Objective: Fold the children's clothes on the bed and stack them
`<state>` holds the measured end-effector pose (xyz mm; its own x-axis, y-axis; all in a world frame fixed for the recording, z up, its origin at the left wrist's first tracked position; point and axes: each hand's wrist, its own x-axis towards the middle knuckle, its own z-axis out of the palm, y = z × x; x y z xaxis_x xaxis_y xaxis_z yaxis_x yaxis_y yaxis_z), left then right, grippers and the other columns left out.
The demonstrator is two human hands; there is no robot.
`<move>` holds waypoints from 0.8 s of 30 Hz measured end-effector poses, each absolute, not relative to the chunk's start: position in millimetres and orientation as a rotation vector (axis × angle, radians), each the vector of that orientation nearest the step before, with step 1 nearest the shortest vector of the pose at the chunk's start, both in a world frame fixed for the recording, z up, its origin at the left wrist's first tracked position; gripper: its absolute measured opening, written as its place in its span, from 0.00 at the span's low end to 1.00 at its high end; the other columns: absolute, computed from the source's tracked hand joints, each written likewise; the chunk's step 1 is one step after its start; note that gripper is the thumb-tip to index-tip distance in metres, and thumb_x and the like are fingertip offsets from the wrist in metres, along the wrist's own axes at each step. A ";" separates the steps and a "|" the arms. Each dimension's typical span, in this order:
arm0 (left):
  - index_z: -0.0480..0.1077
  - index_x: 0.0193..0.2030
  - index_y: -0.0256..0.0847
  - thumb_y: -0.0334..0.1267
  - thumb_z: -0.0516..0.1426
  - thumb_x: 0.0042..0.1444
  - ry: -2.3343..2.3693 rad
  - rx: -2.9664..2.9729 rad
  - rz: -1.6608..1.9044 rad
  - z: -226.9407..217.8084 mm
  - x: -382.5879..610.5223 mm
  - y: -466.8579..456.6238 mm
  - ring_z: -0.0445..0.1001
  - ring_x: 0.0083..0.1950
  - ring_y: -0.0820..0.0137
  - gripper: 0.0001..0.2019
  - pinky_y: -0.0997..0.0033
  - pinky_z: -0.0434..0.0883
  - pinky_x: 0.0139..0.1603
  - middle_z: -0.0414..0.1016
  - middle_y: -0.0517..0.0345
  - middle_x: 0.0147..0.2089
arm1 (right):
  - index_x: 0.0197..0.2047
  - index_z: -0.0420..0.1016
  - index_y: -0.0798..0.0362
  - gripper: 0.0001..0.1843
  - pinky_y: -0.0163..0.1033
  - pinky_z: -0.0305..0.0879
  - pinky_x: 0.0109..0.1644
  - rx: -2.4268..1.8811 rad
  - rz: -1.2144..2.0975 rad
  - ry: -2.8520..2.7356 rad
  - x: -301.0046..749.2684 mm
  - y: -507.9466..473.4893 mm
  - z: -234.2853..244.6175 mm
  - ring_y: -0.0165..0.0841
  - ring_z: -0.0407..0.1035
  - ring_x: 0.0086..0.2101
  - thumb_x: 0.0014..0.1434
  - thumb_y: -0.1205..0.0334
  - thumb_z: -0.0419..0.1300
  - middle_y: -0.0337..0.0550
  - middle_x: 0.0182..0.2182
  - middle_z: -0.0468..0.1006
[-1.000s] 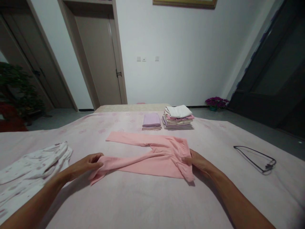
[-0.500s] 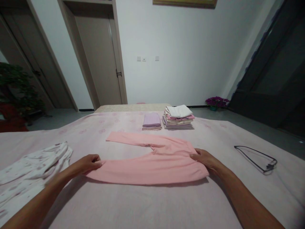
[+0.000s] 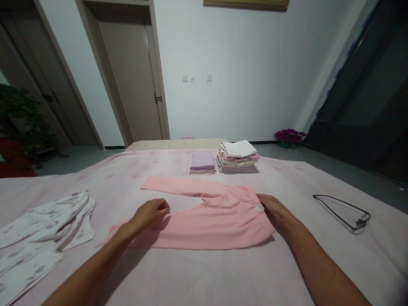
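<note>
A pair of pink trousers point(image 3: 207, 216) lies flat on the pale pink bed sheet point(image 3: 204, 276), waist to the right, legs to the left. My left hand point(image 3: 149, 213) rests on the near leg with its fingers curled loosely, holding nothing that I can see. My right hand point(image 3: 273, 208) lies at the waistband beside a small white label point(image 3: 260, 208), fingers stretched along the cloth edge.
A white patterned garment point(image 3: 41, 225) lies crumpled at the left. Two folded stacks, one lilac point(image 3: 202, 162) and one mixed with white on top point(image 3: 238, 156), sit at the far side. A black wire hanger point(image 3: 342, 211) lies at the right. Doors and a plant stand behind.
My left hand let go of the leg's end and moved right onto the middle of the near leg. The trousers, pulled flat earlier, now lie still; my right hand stays at the waistband.
</note>
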<state>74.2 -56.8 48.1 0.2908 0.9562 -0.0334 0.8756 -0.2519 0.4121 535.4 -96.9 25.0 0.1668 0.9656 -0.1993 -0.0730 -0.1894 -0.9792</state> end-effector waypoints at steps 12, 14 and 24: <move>0.76 0.31 0.42 0.47 0.52 0.62 1.605 2.161 0.561 32.5 214.9 -51.9 0.75 0.37 0.66 0.16 0.70 0.58 0.33 0.81 0.53 0.36 | 0.52 0.77 0.57 0.26 0.43 0.75 0.41 -1.449 1.041 -0.933 531.3 -85.2 22.7 0.44 0.79 0.37 0.49 0.60 0.68 0.52 0.37 0.84; 0.74 0.30 0.42 0.44 0.52 0.61 1.658 2.143 0.548 30.1 223.1 -54.1 0.75 0.38 0.66 0.15 0.69 0.58 0.34 0.81 0.53 0.35 | 0.59 0.74 0.56 0.32 0.41 0.73 0.37 -1.499 0.941 -0.901 532.7 -82.4 21.0 0.41 0.78 0.33 0.48 0.62 0.66 0.50 0.36 0.84; 0.73 0.29 0.43 0.37 0.54 0.54 1.558 2.182 0.375 29.2 215.9 -65.7 0.73 0.32 0.68 0.07 0.70 0.55 0.29 0.80 0.57 0.32 | 0.60 0.75 0.57 0.37 0.34 0.66 0.31 -1.706 0.605 -1.089 546.3 -71.3 3.9 0.32 0.72 0.28 0.44 0.64 0.58 0.46 0.36 0.82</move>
<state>215.9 -65.7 29.2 0.3319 0.9428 -0.0295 0.8261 -0.2754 0.4917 546.3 -71.3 3.9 0.4725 0.8766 0.0914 0.3856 -0.1124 -0.9158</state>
